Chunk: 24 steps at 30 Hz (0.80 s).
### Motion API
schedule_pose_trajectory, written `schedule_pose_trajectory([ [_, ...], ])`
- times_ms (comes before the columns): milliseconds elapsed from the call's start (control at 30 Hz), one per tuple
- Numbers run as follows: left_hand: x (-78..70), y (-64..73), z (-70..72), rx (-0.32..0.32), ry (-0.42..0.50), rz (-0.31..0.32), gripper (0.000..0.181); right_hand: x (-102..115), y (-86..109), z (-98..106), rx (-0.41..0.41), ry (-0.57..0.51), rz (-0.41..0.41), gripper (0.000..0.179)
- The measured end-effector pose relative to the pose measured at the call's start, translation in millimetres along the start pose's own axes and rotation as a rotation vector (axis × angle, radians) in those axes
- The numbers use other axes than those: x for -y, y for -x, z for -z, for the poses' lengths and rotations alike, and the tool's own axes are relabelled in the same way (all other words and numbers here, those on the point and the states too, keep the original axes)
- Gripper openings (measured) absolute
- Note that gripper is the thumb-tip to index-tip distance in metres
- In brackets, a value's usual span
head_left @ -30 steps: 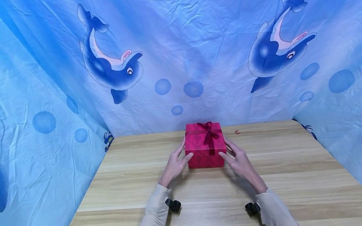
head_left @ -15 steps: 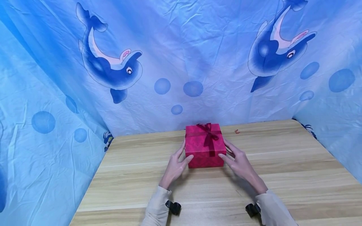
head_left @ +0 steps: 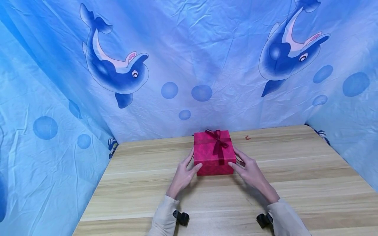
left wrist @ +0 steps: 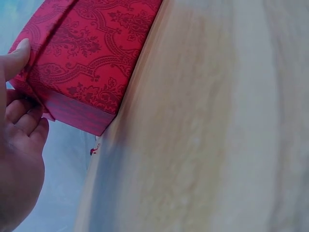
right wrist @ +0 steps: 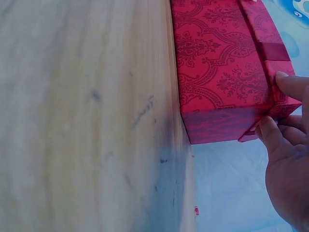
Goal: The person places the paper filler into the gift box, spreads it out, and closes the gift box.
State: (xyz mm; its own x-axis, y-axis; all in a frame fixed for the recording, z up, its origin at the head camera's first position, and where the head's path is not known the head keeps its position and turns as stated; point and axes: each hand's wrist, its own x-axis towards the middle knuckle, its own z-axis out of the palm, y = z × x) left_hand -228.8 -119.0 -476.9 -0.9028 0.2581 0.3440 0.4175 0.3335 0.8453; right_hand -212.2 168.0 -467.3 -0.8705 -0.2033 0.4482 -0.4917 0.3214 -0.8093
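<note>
A red patterned gift box (head_left: 215, 170) stands on the wooden table. Its red lid (head_left: 203, 152) sits over the top and bears a dark red ribbon bow (head_left: 219, 144). My left hand (head_left: 183, 175) grips the lid's left side, thumb at the front corner and fingers along the side. On the opposite side, my right hand (head_left: 252, 172) holds the lid the same way. Both wrist views show the lid's rim standing out past the box walls (left wrist: 84, 53), with thumb (right wrist: 292, 86) and fingers at that rim. The inside of the box is hidden.
A small red scrap (head_left: 247, 137) lies on the table (head_left: 133, 183) behind and right of the box. A blue curtain (head_left: 189, 65) printed with dolphins hangs close behind the table and along both sides.
The lid has come down a little over the box, so less of the front wall shows below it. Both hands have moved slightly down with it; the box stays in place.
</note>
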Motion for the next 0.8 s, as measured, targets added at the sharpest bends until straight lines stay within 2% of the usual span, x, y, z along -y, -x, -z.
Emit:
schedule_pose_trajectory([
  [133,0.4,0.5,0.3,0.004,0.006,-0.007,0.073,-2.3,1.3,-1.0,-0.001,-0.012,-0.028,0.065],
  [400,2.9,2.0,-0.8,0.009,0.023,0.024,0.074,-5.5,5.0,-4.0,-0.001,-0.043,-0.067,0.064],
  [800,6.6,1.5,-2.4,0.004,0.050,0.013,0.073,-6.7,5.0,-5.5,-0.031,-0.034,-0.042,0.065],
])
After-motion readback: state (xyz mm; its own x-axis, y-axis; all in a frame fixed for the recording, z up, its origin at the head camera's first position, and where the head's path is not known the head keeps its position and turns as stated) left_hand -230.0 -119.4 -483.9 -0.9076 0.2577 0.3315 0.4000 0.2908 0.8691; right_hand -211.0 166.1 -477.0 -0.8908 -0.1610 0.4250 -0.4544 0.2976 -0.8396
